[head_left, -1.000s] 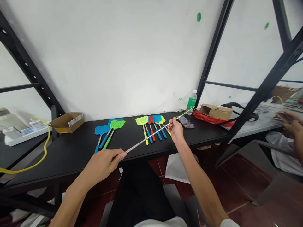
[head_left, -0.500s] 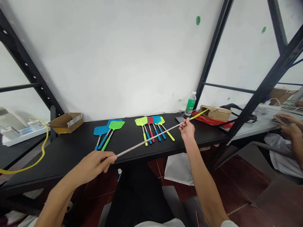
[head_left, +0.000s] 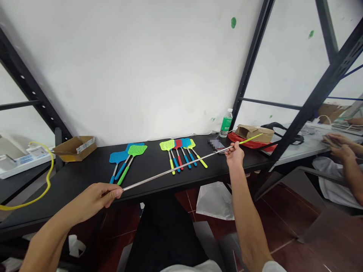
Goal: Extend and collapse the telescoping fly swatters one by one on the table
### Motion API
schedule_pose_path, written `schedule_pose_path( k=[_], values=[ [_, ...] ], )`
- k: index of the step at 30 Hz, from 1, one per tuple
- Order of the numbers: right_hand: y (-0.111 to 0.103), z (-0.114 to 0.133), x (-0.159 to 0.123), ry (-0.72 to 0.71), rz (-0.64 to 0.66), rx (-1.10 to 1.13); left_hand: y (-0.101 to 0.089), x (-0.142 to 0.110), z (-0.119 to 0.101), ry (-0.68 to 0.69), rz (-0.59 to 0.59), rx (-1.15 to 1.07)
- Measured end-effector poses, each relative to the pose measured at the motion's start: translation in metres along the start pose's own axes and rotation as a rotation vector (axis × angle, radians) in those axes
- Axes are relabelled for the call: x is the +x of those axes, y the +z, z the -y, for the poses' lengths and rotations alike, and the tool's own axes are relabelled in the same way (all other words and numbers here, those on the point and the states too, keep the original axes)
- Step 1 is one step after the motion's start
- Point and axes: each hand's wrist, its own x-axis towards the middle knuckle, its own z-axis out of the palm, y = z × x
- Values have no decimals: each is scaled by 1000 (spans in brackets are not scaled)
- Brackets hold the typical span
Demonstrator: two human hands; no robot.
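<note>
Left hand [head_left: 102,196], closed, gripped long thin silver metal rod [head_left: 159,175]; right hand [head_left: 235,153], likewise closed, pinched it beside slim yellow-green strip [head_left: 251,138].

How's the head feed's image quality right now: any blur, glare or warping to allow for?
Head view: the metal rod reads clearly, with a pale sheen; the wall looks brightest around mid-frame; a pixelated patch covers part of the phone; the co-worker's hands look soft; the frame's edges seem stretched.
</note>
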Motion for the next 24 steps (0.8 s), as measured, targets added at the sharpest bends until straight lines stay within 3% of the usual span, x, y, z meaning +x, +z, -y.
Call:
schedule_pose_path(
  k=[9,15,20,24],
  values=[
    [-1,2,-2,-34,41,48,-4,-1,9,-55,-36,-65],
    [-4,10,-3,-7,99,136,-5,-8,-12,-59,-145,-14],
    [-10,14,1,-61,91,209,6,1,-31,-96,-240,159],
    [-16,19,5,-70,82,215,13,8,-38,-14,-335,200]
  ],
)
